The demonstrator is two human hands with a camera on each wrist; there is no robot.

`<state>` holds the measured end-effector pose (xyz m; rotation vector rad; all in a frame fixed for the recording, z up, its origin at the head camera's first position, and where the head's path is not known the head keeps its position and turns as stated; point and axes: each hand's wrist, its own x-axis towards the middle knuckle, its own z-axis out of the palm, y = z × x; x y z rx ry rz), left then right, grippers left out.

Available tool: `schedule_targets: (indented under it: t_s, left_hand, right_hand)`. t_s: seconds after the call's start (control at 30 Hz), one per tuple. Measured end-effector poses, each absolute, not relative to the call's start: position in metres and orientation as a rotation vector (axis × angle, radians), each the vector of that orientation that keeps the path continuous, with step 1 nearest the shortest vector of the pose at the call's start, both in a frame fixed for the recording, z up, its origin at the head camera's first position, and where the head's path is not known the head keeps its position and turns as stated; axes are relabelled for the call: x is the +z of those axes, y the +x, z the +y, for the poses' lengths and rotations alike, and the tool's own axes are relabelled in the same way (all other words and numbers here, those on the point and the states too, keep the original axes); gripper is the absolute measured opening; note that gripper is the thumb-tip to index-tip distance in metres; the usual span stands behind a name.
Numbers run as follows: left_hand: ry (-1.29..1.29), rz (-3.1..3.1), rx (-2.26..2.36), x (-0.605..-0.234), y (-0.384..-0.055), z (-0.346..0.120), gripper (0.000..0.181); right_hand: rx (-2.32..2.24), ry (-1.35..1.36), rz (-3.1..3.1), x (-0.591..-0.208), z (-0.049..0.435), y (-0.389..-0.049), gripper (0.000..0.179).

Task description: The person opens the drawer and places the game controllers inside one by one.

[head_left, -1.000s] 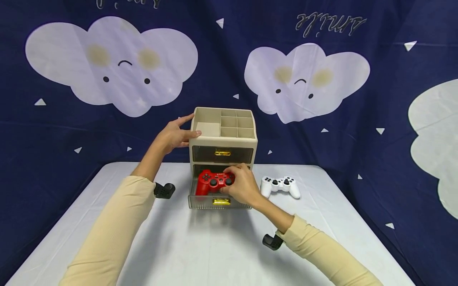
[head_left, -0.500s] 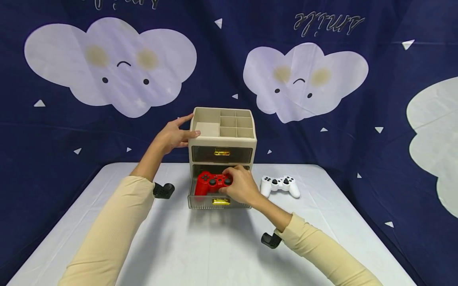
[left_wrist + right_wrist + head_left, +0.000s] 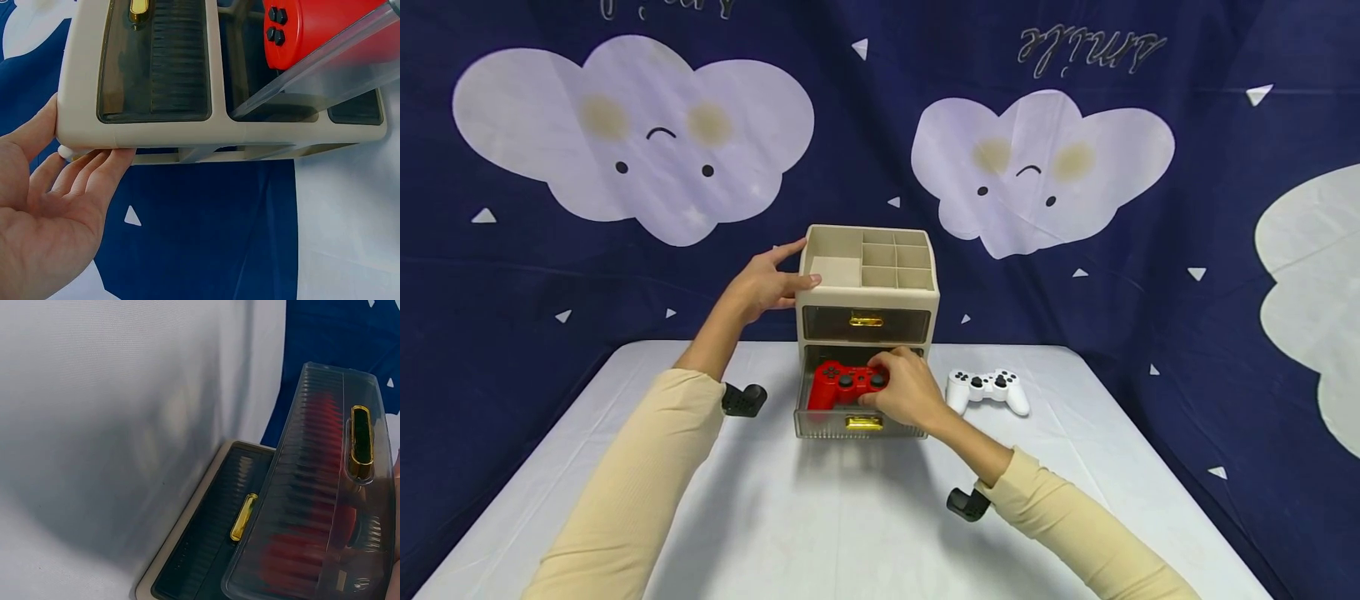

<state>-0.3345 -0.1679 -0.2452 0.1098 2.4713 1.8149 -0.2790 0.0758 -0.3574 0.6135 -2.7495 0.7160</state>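
In the head view, a cream desktop drawer organizer point(image 3: 869, 293) stands upright at the table's far side. My left hand point(image 3: 758, 287) rests on its upper left side, thumb over the top rim. The left wrist view shows that hand point(image 3: 56, 206) with its fingers mostly straight along the side wall. The smoky clear middle drawer point(image 3: 820, 426) is pulled out. Inside it lies a red game controller point(image 3: 832, 382), its left grip low behind the drawer front. My right hand point(image 3: 913, 393) pinches the controller's right end between thumb and fingers, which hides that end.
A white game controller point(image 3: 987, 388) lies on the white-covered table point(image 3: 850, 533), right of the organizer. The closed top drawer point(image 3: 827, 323) has a gold handle. The closed bottom drawer point(image 3: 212, 531) shows in the right wrist view. A dark blue cloud-print cloth point(image 3: 865, 100) hangs behind.
The red controller and my right hand have sunk slightly into the drawer, and the controller tilts a little differently. My left hand, the organizer and the white controller have stayed in place.
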Motion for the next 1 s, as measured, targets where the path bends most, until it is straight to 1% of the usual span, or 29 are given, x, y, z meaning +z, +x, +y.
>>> schedule_targets:
  t_s: [0.83,1.0]
  left_hand:
    - [0.106,2.463,1.815,-0.245,-0.3348,-0.1668,0.084]
    - [0.098,2.452,1.828,-0.2452,-0.3347,-0.1672,0.084]
  right_hand:
    - [0.748,0.598,-2.765,-0.3537,0.0766,-0.2795,0.048]
    - [0.758,0.615,-2.769,-0.3512,0.077,-0.279,0.051]
